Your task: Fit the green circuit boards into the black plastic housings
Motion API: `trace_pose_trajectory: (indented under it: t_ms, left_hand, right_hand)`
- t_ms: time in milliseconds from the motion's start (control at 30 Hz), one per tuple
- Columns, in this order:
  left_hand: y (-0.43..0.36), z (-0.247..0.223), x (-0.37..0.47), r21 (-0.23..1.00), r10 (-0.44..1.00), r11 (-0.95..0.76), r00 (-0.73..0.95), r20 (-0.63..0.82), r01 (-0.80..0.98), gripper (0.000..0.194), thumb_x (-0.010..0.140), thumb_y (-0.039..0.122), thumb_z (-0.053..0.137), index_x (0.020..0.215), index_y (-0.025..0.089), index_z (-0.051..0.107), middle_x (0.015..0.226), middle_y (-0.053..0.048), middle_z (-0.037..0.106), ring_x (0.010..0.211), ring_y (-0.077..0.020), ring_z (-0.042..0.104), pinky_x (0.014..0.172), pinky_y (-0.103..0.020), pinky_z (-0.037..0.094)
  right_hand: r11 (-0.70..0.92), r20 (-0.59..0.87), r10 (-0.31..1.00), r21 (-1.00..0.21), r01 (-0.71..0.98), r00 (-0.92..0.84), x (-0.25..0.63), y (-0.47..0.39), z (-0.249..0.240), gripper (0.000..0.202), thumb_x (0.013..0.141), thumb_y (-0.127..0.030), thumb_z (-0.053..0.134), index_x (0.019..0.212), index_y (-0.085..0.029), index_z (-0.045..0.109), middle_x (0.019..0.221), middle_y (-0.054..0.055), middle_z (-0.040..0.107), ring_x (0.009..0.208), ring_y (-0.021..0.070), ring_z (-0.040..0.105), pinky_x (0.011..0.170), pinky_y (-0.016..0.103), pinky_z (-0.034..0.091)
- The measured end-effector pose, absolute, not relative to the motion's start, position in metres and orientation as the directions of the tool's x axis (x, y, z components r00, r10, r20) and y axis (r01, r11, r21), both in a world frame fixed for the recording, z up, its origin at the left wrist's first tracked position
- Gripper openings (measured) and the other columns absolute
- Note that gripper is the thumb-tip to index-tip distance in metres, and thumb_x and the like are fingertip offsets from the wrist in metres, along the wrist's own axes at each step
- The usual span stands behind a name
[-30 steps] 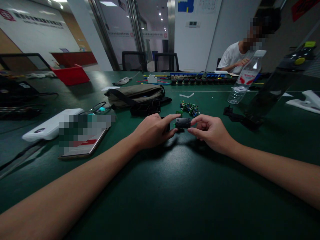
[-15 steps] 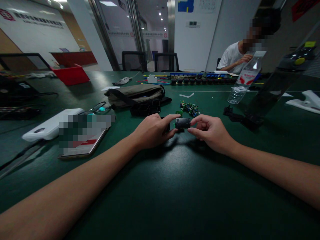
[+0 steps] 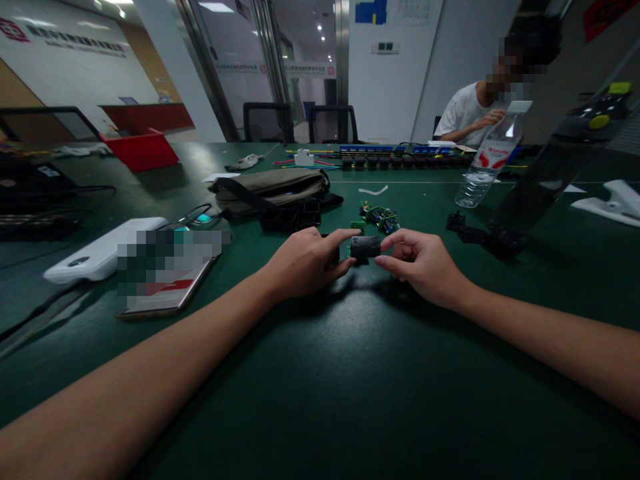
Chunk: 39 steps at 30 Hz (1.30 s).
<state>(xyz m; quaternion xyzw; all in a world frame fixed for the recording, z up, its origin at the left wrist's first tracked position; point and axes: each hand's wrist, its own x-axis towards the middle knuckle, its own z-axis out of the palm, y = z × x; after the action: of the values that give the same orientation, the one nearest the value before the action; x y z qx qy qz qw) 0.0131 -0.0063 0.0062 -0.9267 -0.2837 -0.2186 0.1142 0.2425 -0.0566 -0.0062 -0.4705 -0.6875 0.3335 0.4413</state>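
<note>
Between my hands is a small black cylinder (image 3: 365,247), lying sideways just above the table, with bits of green circuit board at its left end. My left hand (image 3: 309,261) comes from the left, its thumb and index finger closed around that end. At the other end, the thumb and fingertips of my right hand (image 3: 420,265) pinch the cylinder. Whether the board and cylinder are one piece I cannot tell. Just behind lies a cluster of small green circuit boards (image 3: 381,217). A row of black open boxes (image 3: 291,217) sits to the left of it.
A grey-brown pouch (image 3: 273,189) lies behind my left hand. On the left are a phone (image 3: 173,293) and a white device (image 3: 100,250) with a cable. To the right stand a clear water bottle (image 3: 487,163) and a dark bottle (image 3: 555,167). Across the table sits a person (image 3: 465,113).
</note>
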Motion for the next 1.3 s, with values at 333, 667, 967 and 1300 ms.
trace_pose_trajectory:
  t_ms: [333,667,967,1300]
  left_hand:
    - [-0.008,0.0086,0.0139,-0.068,0.483,-0.818,0.747,0.457,0.571,0.041,0.09,0.034,0.061,0.125,0.016,0.057,0.061,0.002,0.061,0.061,-0.0168,0.057,0.061,-0.026,0.041]
    - [-0.0088,0.0098,0.0143,-0.071,0.495,-0.811,0.745,0.447,0.581,0.039,0.089,0.035,0.06,0.125,0.018,0.057,0.061,0.003,0.06,0.062,-0.0165,0.057,0.062,-0.026,0.041]
    - [-0.0082,0.0087,0.0142,-0.1,0.459,-0.824,0.76,0.46,0.558,0.038,0.09,0.035,0.059,0.123,0.017,0.057,0.06,0.002,0.062,0.059,-0.0158,0.058,0.062,-0.026,0.043]
    - [-0.0086,0.009,0.0153,-0.114,0.427,-0.839,0.774,0.467,0.532,0.037,0.091,0.036,0.058,0.122,0.016,0.059,0.06,0.002,0.063,0.057,-0.0161,0.057,0.062,-0.027,0.043]
  right_hand:
    - [0.324,0.281,0.945,-0.882,0.342,-0.169,0.2418,-0.0566,-0.006,0.023,0.078,-0.033,0.072,0.088,-0.016,0.061,0.052,-0.006,0.053,0.044,0.0091,0.046,0.044,0.023,0.033]
    - [0.315,0.268,0.946,-0.888,0.334,-0.181,0.2422,-0.0564,-0.0058,0.025,0.078,-0.034,0.073,0.09,-0.016,0.061,0.053,-0.006,0.054,0.046,0.009,0.047,0.045,0.023,0.034]
    - [0.305,0.262,0.949,-0.906,0.292,-0.178,0.2422,-0.057,-0.0049,0.022,0.084,-0.038,0.065,0.084,-0.015,0.062,0.055,-0.004,0.055,0.047,0.0089,0.051,0.046,0.023,0.039]
    - [0.323,0.282,0.944,-0.896,0.305,-0.171,0.2422,-0.0564,-0.0067,0.023,0.084,-0.037,0.066,0.078,-0.015,0.062,0.053,-0.004,0.055,0.045,0.0077,0.049,0.044,0.022,0.037]
